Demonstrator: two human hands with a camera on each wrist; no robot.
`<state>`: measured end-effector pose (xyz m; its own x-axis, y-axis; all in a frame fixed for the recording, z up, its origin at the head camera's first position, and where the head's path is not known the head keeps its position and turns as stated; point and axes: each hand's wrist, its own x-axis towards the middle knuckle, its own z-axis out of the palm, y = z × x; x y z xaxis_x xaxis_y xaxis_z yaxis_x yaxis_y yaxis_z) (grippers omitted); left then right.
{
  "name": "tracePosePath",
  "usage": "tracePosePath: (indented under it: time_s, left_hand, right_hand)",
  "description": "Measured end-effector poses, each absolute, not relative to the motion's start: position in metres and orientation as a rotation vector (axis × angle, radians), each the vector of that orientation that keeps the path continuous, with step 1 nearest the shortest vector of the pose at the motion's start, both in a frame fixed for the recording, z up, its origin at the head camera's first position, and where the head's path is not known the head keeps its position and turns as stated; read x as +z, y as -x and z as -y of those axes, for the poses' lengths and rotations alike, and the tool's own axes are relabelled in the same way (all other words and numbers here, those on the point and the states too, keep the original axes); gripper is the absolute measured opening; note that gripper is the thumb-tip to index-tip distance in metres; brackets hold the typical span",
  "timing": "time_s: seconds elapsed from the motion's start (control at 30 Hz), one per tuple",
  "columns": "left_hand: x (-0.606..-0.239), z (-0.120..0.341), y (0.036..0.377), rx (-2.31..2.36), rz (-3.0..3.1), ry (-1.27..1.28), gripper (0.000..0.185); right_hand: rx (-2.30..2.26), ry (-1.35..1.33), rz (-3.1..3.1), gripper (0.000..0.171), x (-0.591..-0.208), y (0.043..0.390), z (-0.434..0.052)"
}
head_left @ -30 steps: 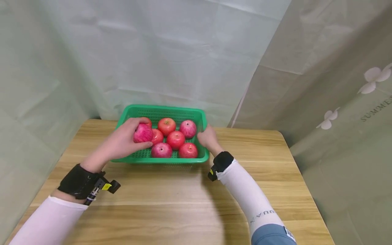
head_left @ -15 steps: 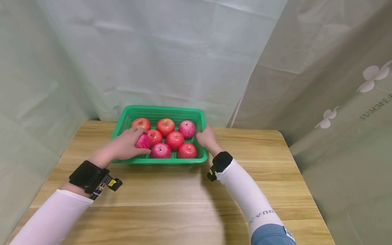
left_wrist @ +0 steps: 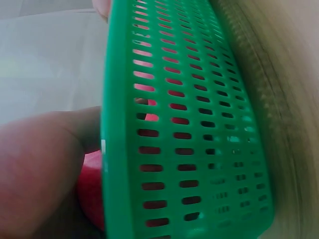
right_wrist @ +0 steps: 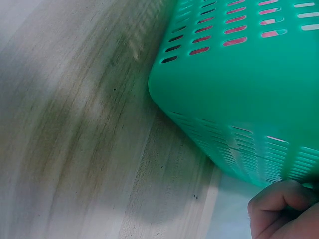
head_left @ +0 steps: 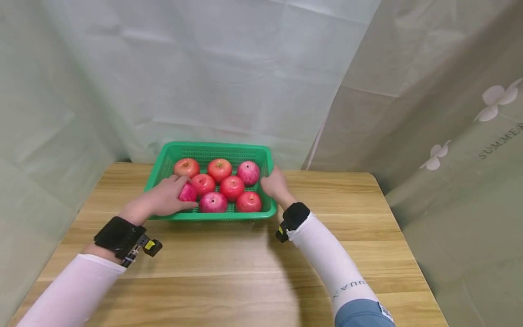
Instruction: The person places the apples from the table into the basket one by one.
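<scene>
A green slotted plastic basket (head_left: 212,216) holds several red apples and stands toward the back of the table. Inside its front left corner, my left hand (head_left: 165,196) grips a dark pink apple (head_left: 187,193), fingers over the far side and thumb on the near side. The left wrist view shows the thumb behind the basket's rim and a bit of that apple (left_wrist: 92,189). My right hand (head_left: 278,185) holds the basket's right rim, its fingers curled there; the right wrist view has these curled fingers (right_wrist: 279,204) against the basket's end wall. Part of the held apple is hidden by my left hand.
The wooden table (head_left: 212,281) extends in front of the basket and to its right. Pale curtains (head_left: 245,68) hang behind the table and along both sides, close behind the basket's back rim.
My left hand has lowered the held apple from above the others into the front left corner, uncovering the back left apple. The right hand keeps its hold on the rim.
</scene>
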<state>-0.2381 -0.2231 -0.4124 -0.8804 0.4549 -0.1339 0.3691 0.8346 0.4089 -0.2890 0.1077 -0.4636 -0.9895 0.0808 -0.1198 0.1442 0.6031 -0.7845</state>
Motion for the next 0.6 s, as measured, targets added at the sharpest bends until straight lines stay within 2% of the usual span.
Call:
tracePosePath:
  time_s: [0.6]
  left_hand:
    - [-0.426, 0.227, 0.239, 0.571, -2.732, -0.621, 0.068]
  right_hand:
    - [-1.329, -0.202, -2.769, 0.038, -0.462, 0.288, -0.107]
